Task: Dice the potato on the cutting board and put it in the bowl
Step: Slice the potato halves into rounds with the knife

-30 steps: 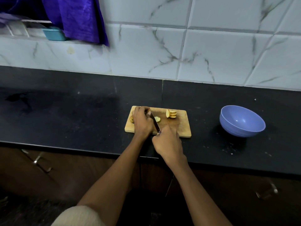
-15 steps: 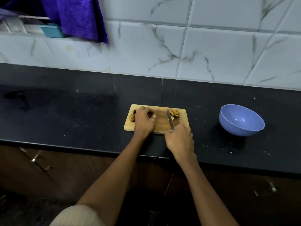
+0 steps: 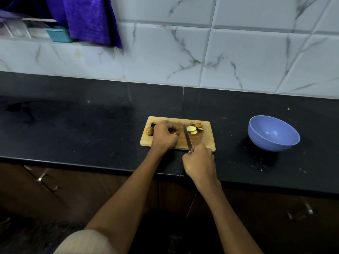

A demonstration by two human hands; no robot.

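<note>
A small wooden cutting board [image 3: 205, 142] lies on the black counter. My left hand [image 3: 164, 136] curls over the uncut part of the potato [image 3: 149, 131], whose brown end shows at the board's left. My right hand [image 3: 199, 163] grips the handle of a knife [image 3: 187, 137]; its blade points away from me across the board's middle, just left of a pile of potato slices [image 3: 194, 129] at the board's far right. An empty blue bowl [image 3: 273, 133] stands on the counter to the right.
The black counter [image 3: 73, 129] runs left and right, with a marble-tiled wall behind it. A purple cloth [image 3: 88, 17] and a teal box [image 3: 58, 34] sit on a ledge at the top left. Wooden drawers with metal handles are below the counter's edge.
The knife has left my left hand's side and swung right, pushing cut slices to the pile at the board's far right. My left hand stays on the potato.
</note>
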